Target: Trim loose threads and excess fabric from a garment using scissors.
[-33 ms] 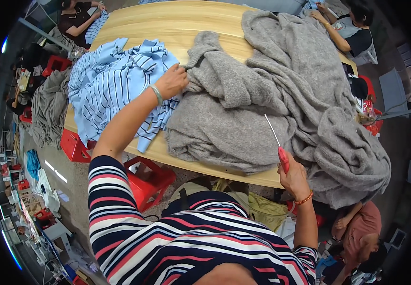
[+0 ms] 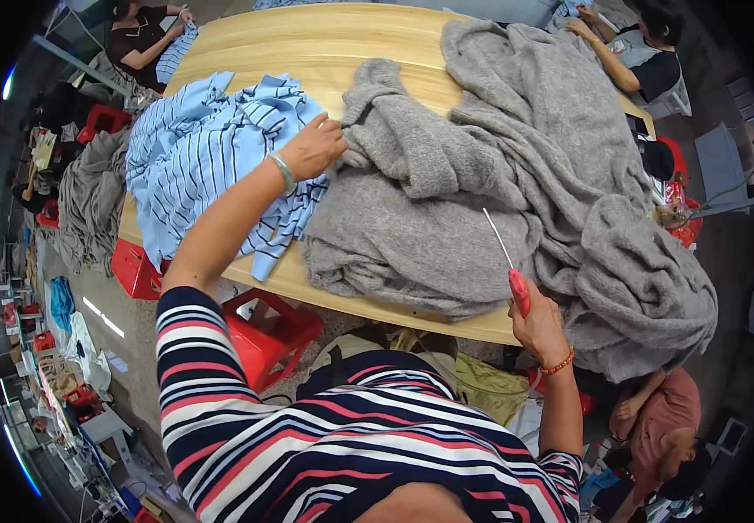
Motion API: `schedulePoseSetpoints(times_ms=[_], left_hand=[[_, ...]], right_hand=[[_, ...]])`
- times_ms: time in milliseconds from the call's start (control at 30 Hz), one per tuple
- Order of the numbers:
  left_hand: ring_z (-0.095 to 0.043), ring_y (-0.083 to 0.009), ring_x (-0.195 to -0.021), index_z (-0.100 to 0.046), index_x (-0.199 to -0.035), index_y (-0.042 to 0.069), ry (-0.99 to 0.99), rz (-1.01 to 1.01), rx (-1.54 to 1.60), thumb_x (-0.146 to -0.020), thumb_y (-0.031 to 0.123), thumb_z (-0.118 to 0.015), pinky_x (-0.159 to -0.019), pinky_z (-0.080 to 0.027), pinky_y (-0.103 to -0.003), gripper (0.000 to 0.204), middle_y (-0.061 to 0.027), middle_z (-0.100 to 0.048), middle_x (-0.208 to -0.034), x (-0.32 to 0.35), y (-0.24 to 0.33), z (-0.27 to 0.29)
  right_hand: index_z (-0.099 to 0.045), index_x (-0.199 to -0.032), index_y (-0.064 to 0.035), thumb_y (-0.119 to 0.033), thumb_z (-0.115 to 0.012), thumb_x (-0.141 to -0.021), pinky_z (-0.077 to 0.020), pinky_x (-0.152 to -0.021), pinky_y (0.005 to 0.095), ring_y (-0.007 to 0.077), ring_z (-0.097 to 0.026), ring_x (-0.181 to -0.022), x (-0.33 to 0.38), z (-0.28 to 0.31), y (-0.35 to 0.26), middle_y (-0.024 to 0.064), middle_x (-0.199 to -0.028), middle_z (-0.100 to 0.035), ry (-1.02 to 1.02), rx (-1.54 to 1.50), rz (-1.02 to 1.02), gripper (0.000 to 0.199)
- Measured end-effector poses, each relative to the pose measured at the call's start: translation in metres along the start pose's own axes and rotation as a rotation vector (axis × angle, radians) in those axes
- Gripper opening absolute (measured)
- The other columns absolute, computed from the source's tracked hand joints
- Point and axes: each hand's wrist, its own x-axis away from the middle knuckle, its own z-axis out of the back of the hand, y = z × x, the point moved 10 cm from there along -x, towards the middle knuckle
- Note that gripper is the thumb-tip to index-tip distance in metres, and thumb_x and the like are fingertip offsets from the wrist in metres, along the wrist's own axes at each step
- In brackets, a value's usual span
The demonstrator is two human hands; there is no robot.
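Note:
My left hand (image 2: 310, 150) reaches over the table between two heaps of cloth. Its fingers close on the left edge of the grey knit fabric (image 2: 412, 235), which lies bunched and folded in front of me. The fingertips are partly hidden against the folds. Beside that wrist lies a pile of light blue fabric with dark stripes (image 2: 207, 166). Near the table's front edge, my right hand (image 2: 538, 324) grips a slim tool (image 2: 519, 292) with a pink-red handle and a long thin metal shaft. The shaft points up and away, over the grey fabric; its exact kind is unclear.
The wooden table (image 2: 307, 35) carries more grey fabric (image 2: 647, 288), hanging over its front right edge. Red stools (image 2: 272, 336) stand at the near left. One person (image 2: 137, 44) sits at the far left, another (image 2: 647, 61) at the far right, a third (image 2: 660, 427) at the lower right.
My left forearm and elbow have shifted very slightly left, while the hand stays at the grey fabric's edge. The right hand and its tool are almost unmoved.

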Motion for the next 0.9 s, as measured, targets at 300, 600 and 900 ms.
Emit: schedulePoseSetpoints(times_ms=[300, 600, 900], left_hand=[[-0.051, -0.0099, -0.067, -0.059, -0.096, 0.003, 0.740, -0.117, 0.929, -0.094, 0.012, -0.057, -0.063, -0.045, -0.023, 0.010, 0.0003, -0.059, -0.076, -0.040, 0.070, 0.311], [-0.060, -0.0087, -0.080, -0.063, -0.106, 0.003, 0.556, -0.158, 0.591, -0.095, 0.016, -0.056, -0.070, -0.049, -0.022, 0.018, -0.0019, -0.066, -0.093, -0.077, 0.078, 0.380], [-0.058, -0.0322, -0.075, -0.055, -0.088, 0.005, 0.196, -0.109, 0.332, -0.091, 0.019, -0.055, -0.066, -0.048, -0.041, 0.014, -0.0134, -0.058, -0.080, -0.133, 0.080, 0.091]], right_hand=[[-0.051, -0.125, 0.0006, -0.004, -0.054, -0.090, -0.0493, -0.069, 0.0264, 0.0110, -0.064, -0.076, -0.016, 0.047, -0.046, 0.0079, -0.097, -0.069, 0.138, -0.652, 0.244, 0.036], [-0.051, -0.125, 0.0018, -0.010, -0.053, -0.093, -0.0507, -0.060, 0.0227, 0.0127, -0.065, -0.083, -0.021, 0.083, -0.048, 0.0083, -0.098, -0.068, 0.194, -0.802, 0.387, 0.034], [-0.050, -0.125, 0.0010, -0.010, -0.054, -0.092, -0.0521, -0.062, 0.0237, 0.0145, -0.066, -0.084, -0.018, 0.018, 0.037, 0.0120, -0.108, -0.065, 0.165, -0.750, 0.104, 0.035]])
